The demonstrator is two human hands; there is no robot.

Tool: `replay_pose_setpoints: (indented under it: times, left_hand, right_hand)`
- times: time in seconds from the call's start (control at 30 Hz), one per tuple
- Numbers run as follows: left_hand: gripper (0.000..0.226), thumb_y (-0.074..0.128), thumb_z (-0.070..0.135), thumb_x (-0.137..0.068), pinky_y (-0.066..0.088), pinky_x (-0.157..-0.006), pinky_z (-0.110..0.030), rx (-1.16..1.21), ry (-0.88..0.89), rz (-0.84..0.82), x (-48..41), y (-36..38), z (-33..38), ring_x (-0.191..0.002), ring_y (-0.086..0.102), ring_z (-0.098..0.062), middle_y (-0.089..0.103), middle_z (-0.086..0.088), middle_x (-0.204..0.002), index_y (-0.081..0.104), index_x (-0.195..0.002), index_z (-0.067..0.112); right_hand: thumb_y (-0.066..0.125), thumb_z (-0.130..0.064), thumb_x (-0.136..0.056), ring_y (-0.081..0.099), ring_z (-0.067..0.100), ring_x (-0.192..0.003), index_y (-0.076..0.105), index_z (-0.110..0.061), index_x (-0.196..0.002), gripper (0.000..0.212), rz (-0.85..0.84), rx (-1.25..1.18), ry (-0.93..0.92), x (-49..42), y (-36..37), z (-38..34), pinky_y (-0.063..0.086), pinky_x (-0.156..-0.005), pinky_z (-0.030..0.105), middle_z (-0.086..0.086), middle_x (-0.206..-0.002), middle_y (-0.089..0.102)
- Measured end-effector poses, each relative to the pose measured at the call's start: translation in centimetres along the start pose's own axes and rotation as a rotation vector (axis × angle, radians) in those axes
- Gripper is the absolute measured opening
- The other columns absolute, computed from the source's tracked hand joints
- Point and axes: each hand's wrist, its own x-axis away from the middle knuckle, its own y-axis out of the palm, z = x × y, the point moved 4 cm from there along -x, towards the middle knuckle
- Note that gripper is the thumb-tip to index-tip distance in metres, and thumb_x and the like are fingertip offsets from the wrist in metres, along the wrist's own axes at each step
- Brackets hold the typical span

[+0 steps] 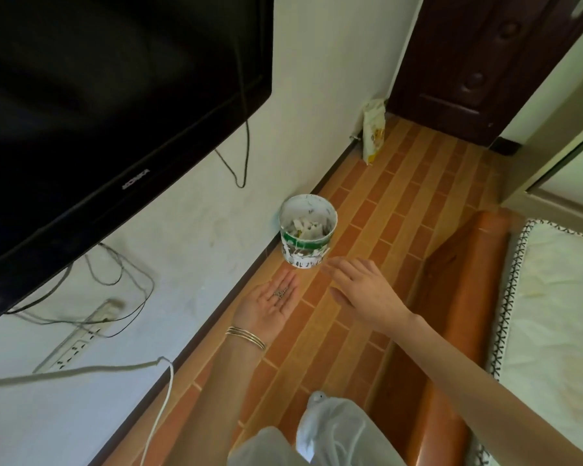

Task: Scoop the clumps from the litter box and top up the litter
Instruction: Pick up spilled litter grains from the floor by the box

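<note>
While left hand (270,302) lies palm-up, litter grains (281,293) rest at fingers' (288,284) base.

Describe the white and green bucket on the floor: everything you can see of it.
The bucket is a round, open-topped tub, apparently plastic, white with a green band around its middle and dark markings lower down that I cannot read. Its surface looks scuffed and smeared. It stands upright on the tiled floor, close against the white wall. It is partly filled with crumpled pale scraps, probably paper waste. No lid shows. Neither the left hand nor the right hand touches it.
</note>
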Motion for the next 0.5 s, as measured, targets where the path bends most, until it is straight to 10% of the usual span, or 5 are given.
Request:
replay_pose_setpoints:
  times: [0.5]
  left_hand:
    - [0.033, 0.031, 0.007, -0.096, 0.038, -0.101, -0.044, -0.007, -0.001, -0.007, -13.8, 12.8, 0.6, -0.11, 0.055, -0.03, 0.067, -0.021, -0.104, 0.06, -0.103, -0.008]
  right_hand:
    - [0.034, -0.035, -0.092, 0.053, 0.019, -0.116, 0.052, -0.018, -0.125, 0.041, -0.003, -0.014, -0.019, -9.3, 0.6, 16.8, 0.04, -0.095, 0.038, 0.001, -0.126, 0.056]
